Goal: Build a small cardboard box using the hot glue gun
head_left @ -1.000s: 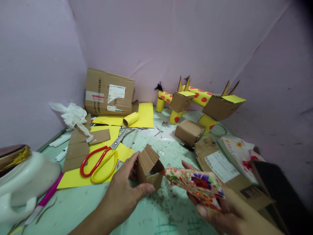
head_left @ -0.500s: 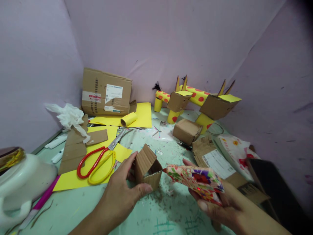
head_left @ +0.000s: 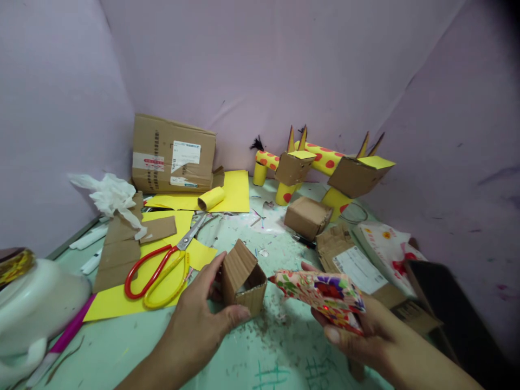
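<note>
My left hand (head_left: 199,325) grips a small folded corrugated cardboard box (head_left: 242,276) that rests on the pale green table (head_left: 280,352), thumb on its near side and fingers on its left side. My right hand (head_left: 365,336) is wrapped round a flower-patterned glue gun (head_left: 320,295) whose red tip points left at the box's right edge. A small red light shows on the gun's underside.
Red-and-yellow scissors (head_left: 162,265) lie on yellow paper (head_left: 122,298) to the left. Behind stand a shipping box (head_left: 173,154), a yellow roll (head_left: 211,198), spotted yellow giraffe figures (head_left: 325,168) and a small cardboard box (head_left: 306,216). A white jug (head_left: 36,309) sits at left.
Both hands keep their grips; the glue gun's tip stays by the box's right edge. The view has shifted slightly, so everything sits a little further left.
</note>
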{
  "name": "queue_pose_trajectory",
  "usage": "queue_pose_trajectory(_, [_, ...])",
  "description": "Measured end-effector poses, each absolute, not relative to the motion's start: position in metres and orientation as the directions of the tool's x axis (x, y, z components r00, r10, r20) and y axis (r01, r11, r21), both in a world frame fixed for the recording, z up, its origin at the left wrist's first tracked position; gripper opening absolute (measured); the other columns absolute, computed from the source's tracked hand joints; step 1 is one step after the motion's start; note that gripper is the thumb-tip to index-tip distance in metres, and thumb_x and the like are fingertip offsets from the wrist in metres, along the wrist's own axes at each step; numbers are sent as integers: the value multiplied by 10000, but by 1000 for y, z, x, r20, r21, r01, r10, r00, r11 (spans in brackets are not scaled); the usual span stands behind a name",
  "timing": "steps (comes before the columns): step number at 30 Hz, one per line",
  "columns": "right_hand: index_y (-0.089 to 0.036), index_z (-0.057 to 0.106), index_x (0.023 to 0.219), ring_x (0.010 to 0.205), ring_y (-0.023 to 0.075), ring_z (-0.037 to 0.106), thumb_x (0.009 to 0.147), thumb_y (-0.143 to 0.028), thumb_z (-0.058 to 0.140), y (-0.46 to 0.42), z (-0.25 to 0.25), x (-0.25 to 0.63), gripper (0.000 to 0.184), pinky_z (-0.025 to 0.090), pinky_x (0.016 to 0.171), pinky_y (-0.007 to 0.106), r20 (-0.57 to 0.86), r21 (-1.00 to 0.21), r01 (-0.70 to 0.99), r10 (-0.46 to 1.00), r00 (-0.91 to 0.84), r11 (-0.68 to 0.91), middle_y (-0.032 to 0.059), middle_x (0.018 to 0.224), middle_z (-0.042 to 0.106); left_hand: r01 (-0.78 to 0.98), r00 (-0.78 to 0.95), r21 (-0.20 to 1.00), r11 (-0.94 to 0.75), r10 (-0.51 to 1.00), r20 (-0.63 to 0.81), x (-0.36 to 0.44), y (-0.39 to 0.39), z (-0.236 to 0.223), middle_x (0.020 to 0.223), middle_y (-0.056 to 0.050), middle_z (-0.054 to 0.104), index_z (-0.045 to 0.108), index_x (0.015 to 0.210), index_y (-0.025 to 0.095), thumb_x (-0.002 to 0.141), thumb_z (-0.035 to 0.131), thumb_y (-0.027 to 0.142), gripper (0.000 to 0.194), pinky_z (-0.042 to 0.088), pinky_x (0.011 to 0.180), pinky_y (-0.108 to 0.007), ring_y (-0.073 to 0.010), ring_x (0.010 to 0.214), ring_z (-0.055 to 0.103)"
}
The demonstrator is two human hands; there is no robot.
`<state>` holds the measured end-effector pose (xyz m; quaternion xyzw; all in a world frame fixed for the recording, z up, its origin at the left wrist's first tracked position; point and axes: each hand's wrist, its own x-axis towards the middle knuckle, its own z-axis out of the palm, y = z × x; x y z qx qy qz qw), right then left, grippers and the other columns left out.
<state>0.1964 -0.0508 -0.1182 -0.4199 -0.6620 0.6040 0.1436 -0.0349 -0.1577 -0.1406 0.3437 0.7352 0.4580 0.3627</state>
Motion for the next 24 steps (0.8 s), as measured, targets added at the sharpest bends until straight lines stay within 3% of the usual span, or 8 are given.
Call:
queue_pose_trajectory(3, [-254, 661, 1188, 886, 279, 680, 770, -423, 703, -50, -117, 196, 453, 575, 768, 364, -309, -914, 403, 725, -616, -48, 26, 732, 693, 182, -502, 927, 327, 842, -199, -35, -158, -140, 1391, -151, 543, 410, 1410, 176, 608, 730, 354, 882, 441, 1011, -479, -348, 1190, 565])
queue_pose_trajectory(6, [-253, 670, 1172, 942, 290, 662, 760, -443, 702, -51, -116, 195, 454, 566, 790, 372, -288, -915, 403, 728, -623, -18, 48, 833, 710, 185, -511, 929, 320, 839, -187, -35, -159, -142, 1381, -168, 549, 422, 1401, 153, 601, 735, 371, 886, 441, 1009, -482, -351, 1178, 573])
queue_pose_trajectory(9, [-256, 665, 1170, 789, 247, 670, 758, -462, 694, -50, -114, 194, 462, 569, 659, 319, -310, -908, 417, 721, -620, -32, 46, 820, 706, 180, -492, 931, 316, 849, -193, -35, -160, -143, 1396, -183, 528, 389, 1416, 123, 607, 727, 382, 914, 429, 1022, -473, -341, 1195, 560])
queue_pose_trajectory(13, [-219, 683, 1045, 466, 127, 516, 750, -468, 690, -47, -113, 188, 386, 425, 427, 228, -312, -913, 405, 725, -614, -50, -5, 624, 613, 193, -481, 923, 332, 852, -206, -36, -159, -140, 1411, -151, 518, 390, 1415, 156, 623, 713, 348, 877, 390, 1058, -467, -325, 1227, 534])
queue_pose_trajectory(16, [-173, 634, 908, 392, 82, 397, 738, -496, 667, -46, -119, 176, 366, 282, 388, 212, -330, -922, 365, 761, -559, -132, -28, 576, 565, 204, -488, 904, 375, 840, -239, -37, -159, -134, 1391, -125, 538, 422, 1390, 190, 610, 716, 304, 841, 374, 1064, -489, -330, 1210, 541])
queue_pose_trajectory(19, [-186, 540, 772, 453, 118, 489, 752, -472, 623, -46, -131, 161, 298, 304, 427, 222, -362, -912, 349, 820, -444, -213, -25, 600, 572, 223, -463, 895, 387, 850, -252, -39, -160, -126, 1364, -119, 561, 454, 1350, 203, 585, 724, 261, 814, 353, 1079, -493, -330, 1223, 528])
queue_pose_trajectory(22, [-211, 471, 651, 539, 159, 540, 764, -428, 596, -46, -141, 151, 274, 357, 490, 248, -264, -887, 458, 875, -405, -56, -27, 571, 537, 230, -421, 892, 390, 866, -270, -41, -161, -121, 1371, -132, 553, 446, 1339, 182, 586, 709, 259, 802, 360, 1080, -481, -326, 1240, 519])
queue_pose_trajectory(24, [-219, 452, 615, 524, 164, 523, 780, -413, 579, -46, -142, 150, 285, 329, 486, 254, -181, -777, 618, 898, -400, 119, -18, 551, 536, 240, -408, 888, 392, 871, -274, -42, -161, -120, 1372, -130, 555, 445, 1337, 179, 586, 708, 266, 800, 377, 1072, -476, -328, 1232, 530])
